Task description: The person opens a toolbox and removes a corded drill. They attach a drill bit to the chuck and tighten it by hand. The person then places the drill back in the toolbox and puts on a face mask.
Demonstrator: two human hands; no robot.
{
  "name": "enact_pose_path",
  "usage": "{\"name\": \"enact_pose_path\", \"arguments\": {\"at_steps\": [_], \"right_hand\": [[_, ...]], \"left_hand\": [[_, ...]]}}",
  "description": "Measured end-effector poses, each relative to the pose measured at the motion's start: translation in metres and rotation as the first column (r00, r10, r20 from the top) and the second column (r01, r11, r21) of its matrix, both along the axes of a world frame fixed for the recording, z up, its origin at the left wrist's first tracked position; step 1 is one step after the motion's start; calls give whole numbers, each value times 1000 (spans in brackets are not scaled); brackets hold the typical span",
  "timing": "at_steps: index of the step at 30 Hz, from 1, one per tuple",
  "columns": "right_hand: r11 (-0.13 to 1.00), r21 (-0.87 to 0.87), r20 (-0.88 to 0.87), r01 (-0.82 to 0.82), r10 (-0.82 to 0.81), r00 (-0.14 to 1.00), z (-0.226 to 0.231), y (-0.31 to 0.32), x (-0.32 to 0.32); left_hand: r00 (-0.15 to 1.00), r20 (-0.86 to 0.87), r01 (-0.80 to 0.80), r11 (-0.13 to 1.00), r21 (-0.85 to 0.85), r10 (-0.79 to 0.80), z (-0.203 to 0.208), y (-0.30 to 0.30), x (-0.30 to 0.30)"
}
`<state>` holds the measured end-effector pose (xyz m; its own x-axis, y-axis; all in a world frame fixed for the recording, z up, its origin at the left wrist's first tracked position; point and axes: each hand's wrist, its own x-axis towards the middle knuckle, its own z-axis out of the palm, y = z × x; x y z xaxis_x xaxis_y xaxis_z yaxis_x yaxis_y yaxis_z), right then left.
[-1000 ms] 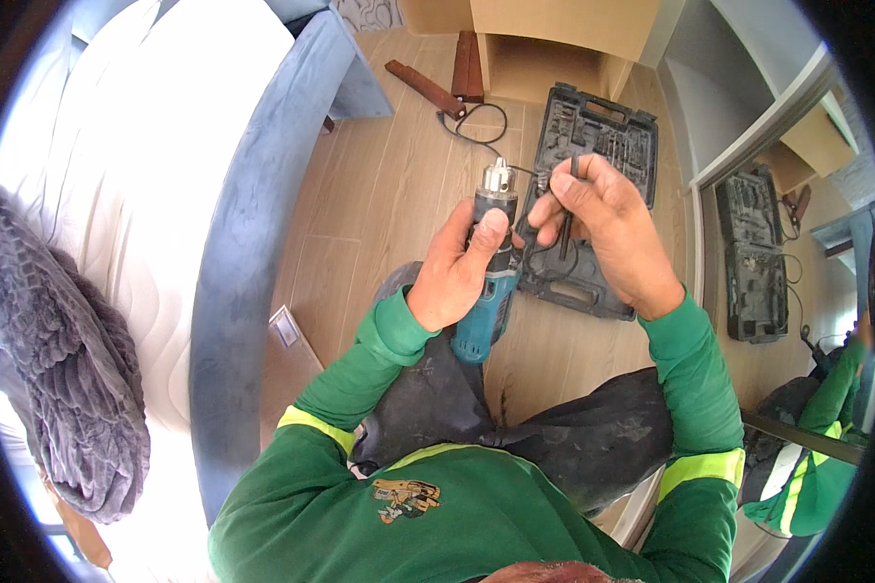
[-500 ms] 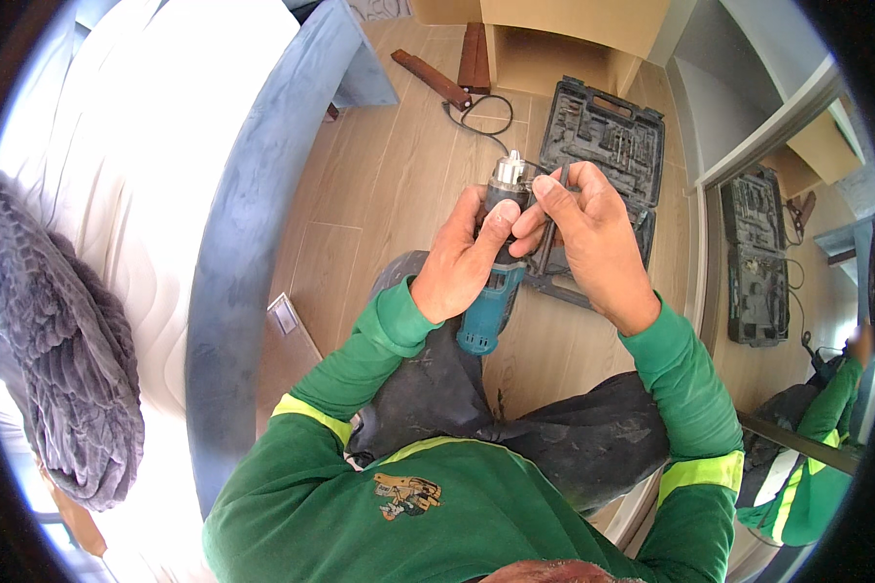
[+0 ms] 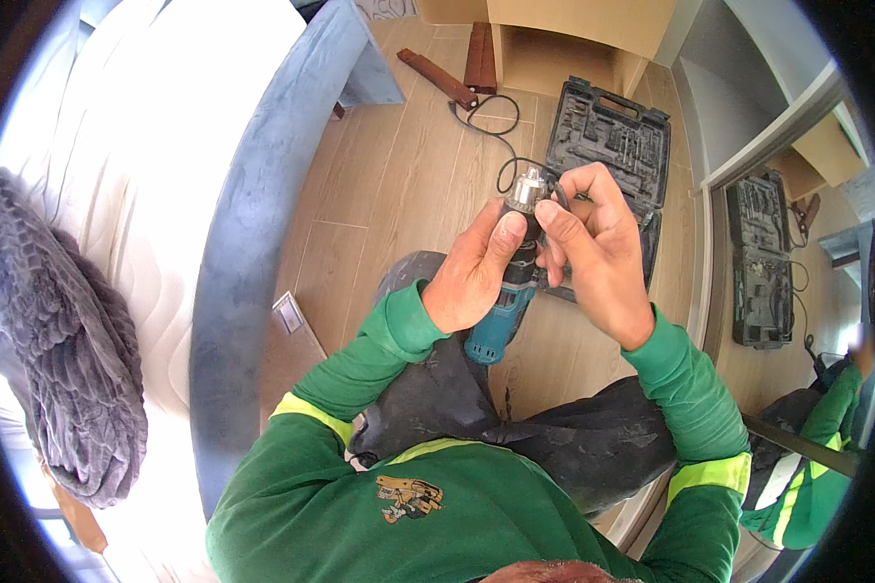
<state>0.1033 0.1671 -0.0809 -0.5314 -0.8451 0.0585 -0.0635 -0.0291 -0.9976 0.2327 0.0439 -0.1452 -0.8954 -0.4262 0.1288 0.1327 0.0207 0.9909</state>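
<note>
My left hand (image 3: 472, 272) grips the black and teal body of a power drill (image 3: 504, 311), held upright over my lap with its silver chuck (image 3: 527, 187) pointing away from me. My right hand (image 3: 593, 248) closes around the front of the drill just below the chuck, thumb and fingers pinching it. Both sleeves are green with yellow bands. A black cord (image 3: 496, 146) trails across the wooden floor beyond the chuck.
An open black tool case (image 3: 608, 146) with bits lies on the floor past my hands. A mattress (image 3: 136, 194) with a grey blanket (image 3: 58, 340) fills the left. Brown wooden pieces (image 3: 442, 78) and a cabinet (image 3: 564, 39) stand at the top. A mirror (image 3: 787, 272) is at right.
Both hands and the drill have shifted slightly; my right hand has moved from fingertips at the chuck to a fuller grip around the drill's front.
</note>
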Motion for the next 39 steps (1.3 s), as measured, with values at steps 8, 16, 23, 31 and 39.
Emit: {"name": "enact_pose_path", "arguments": {"at_steps": [8,16,23,31,39], "right_hand": [[981,105,-144,162,-146,979,-88,-10,-85],[445,840,324,-310,46,945,-242,40,-156],[700,709,-219,81,110,970,-224,23,-135],[863,260,-196,-433,486,851,-37,2,-22],[975,-42,218,-219,222,950,-6,28,-40]], "left_hand": [[970,158,-222,941,255,186,1,-20,6],[981,138,-180,905,385,137,11,-26,18],[968,77,-233,750,620,238,5,-38,27],[918,15,-264,583,769,397,7,-70,-13],[996,-83,35,710,703,33,79,-44,-86]]}}
